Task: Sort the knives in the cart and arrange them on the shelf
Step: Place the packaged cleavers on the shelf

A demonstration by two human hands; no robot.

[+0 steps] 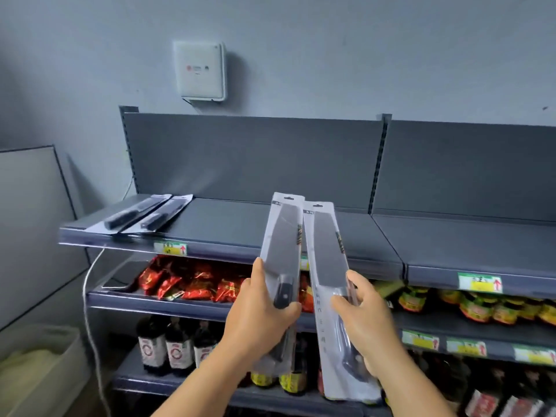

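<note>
Left hand point(261, 319) fingers curl round the handle end of one packaged knife point(284, 251); right hand point(365, 323) grips a second packaged knife point(329, 266) likewise. Both point up before the top shelf point(234, 227), where two packaged knives point(144, 216) lie. I judge the blister cards stiff, slick, handle-heavy; holding low suits.

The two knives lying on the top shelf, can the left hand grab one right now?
Probably not yet. The left hand already holds a packaged knife, so its grip is taken. The two knives lie uncovered at the top shelf left end, so the path looks free.
</note>
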